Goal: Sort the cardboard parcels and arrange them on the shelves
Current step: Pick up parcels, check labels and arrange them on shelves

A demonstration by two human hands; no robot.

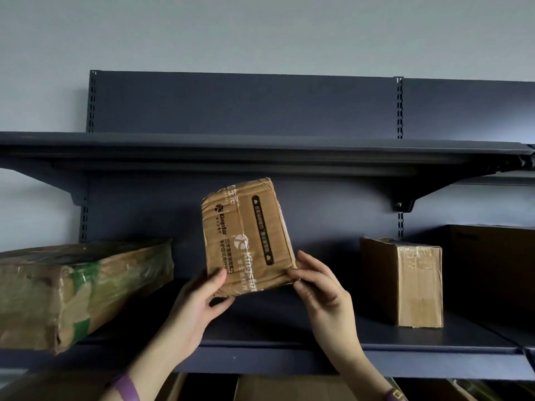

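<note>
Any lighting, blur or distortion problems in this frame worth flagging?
Head view: dim, flat light; dark box far right lost in shadow; wrapped parcel at left glares and looks soft; upper shelf bows from the wide lens; print on the held parcel readable.

A plain, pale grey-blue wall (260,30) fills the view from 9 through 12 to 3 o'clock, softly and evenly lit. Against it stands dark blue-grey metal shelving: a back panel (246,102) at 12 o'clock between slotted uprights (399,108) at 10 and 2 o'clock. An upper shelf (260,143) runs across the middle on angled brackets (404,205), and a lower shelf (275,322) toward 6 o'clock lies dimmer beneath it
</note>
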